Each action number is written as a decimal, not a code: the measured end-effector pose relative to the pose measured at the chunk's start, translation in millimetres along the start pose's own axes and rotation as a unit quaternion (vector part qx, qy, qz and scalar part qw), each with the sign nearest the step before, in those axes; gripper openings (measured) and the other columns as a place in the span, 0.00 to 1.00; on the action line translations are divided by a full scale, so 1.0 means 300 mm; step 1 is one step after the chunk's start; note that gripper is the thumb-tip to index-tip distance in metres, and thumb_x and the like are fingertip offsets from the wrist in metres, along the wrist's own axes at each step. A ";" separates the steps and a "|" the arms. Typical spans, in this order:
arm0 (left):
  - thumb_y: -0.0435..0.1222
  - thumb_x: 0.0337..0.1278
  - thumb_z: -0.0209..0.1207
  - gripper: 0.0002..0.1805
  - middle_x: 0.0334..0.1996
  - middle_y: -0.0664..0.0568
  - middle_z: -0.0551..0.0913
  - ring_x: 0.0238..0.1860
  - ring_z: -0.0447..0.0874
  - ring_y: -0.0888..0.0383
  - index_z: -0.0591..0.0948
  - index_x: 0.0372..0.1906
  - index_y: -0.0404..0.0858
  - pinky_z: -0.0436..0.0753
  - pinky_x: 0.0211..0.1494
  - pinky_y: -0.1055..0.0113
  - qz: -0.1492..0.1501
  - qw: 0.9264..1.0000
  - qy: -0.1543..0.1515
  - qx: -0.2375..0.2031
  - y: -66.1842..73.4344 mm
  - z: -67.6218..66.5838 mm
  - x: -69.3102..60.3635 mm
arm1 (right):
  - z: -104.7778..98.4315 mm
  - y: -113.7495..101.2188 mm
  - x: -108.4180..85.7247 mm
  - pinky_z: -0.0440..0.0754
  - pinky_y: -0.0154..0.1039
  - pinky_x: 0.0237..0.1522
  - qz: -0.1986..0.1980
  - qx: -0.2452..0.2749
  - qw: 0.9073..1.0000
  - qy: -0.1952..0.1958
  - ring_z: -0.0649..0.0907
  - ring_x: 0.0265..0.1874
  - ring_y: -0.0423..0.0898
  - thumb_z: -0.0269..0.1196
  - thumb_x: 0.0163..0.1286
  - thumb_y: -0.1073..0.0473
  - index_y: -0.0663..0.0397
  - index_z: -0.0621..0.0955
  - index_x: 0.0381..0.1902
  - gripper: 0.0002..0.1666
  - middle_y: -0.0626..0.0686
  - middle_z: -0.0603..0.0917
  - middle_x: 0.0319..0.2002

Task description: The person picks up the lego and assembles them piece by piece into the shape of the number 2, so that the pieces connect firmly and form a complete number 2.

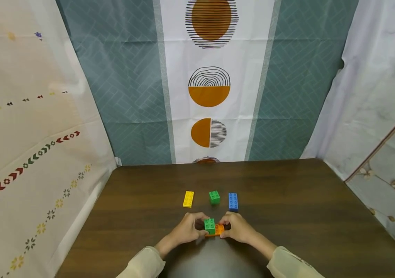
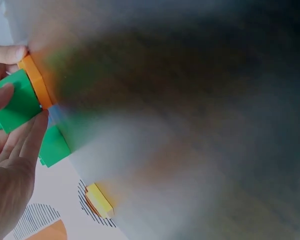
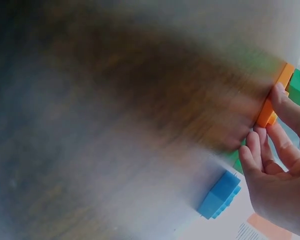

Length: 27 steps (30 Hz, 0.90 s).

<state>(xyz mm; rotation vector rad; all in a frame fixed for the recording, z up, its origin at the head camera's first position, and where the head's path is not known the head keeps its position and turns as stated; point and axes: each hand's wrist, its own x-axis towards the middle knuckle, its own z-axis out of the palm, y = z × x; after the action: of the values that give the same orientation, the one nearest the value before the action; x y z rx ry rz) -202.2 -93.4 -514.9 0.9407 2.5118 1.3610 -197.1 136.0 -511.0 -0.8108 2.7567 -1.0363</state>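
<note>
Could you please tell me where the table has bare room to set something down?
The table is bare from the yellow brick to its left edge, from the blue brick to its right edge, and behind both to the back cloth. It is crowded where the left hand and right hand hold stacked bricks.

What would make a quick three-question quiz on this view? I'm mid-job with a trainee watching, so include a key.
1. True or false: the right hand holds nothing.
2. Fill in the blank: the stacked green brick sits on the ____ brick.
3. In the head view, how many unheld bricks lie on the table?

Key
1. False; it grips the orange brick at one end.
2. Orange.
3. Three: the yellow brick, the unheld green brick and the blue brick.
</note>
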 end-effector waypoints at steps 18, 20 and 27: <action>0.28 0.51 0.68 0.16 0.41 0.43 0.88 0.40 0.87 0.59 0.81 0.47 0.32 0.84 0.45 0.74 0.021 0.997 -0.046 0.059 0.033 -0.022 0.020 | -0.013 0.006 -0.004 0.76 0.30 0.34 -0.008 0.012 1.000 0.005 0.77 0.31 0.39 0.78 0.48 0.60 0.60 0.87 0.36 0.16 0.49 0.81 0.30; 0.28 0.51 0.68 0.16 0.41 0.43 0.88 0.40 0.87 0.59 0.81 0.46 0.33 0.83 0.44 0.74 0.022 0.997 -0.046 0.055 0.034 -0.023 0.025 | -0.016 0.006 -0.004 0.77 0.30 0.34 -0.009 0.013 1.000 0.009 0.77 0.31 0.40 0.78 0.48 0.60 0.60 0.87 0.35 0.16 0.49 0.81 0.30; 0.28 0.48 0.70 0.16 0.41 0.42 0.88 0.38 0.87 0.59 0.82 0.45 0.33 0.83 0.43 0.76 0.016 0.998 -0.034 0.045 0.019 -0.027 0.022 | -0.015 0.004 0.004 0.78 0.30 0.35 0.011 0.035 0.999 0.000 0.78 0.32 0.41 0.78 0.48 0.59 0.59 0.87 0.35 0.17 0.49 0.82 0.32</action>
<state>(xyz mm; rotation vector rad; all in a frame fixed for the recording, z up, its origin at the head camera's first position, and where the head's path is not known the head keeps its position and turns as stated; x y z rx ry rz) -208.0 -93.1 -504.6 1.0301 2.5362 1.2122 -199.8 138.7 -508.2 -0.7692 2.7061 -1.1231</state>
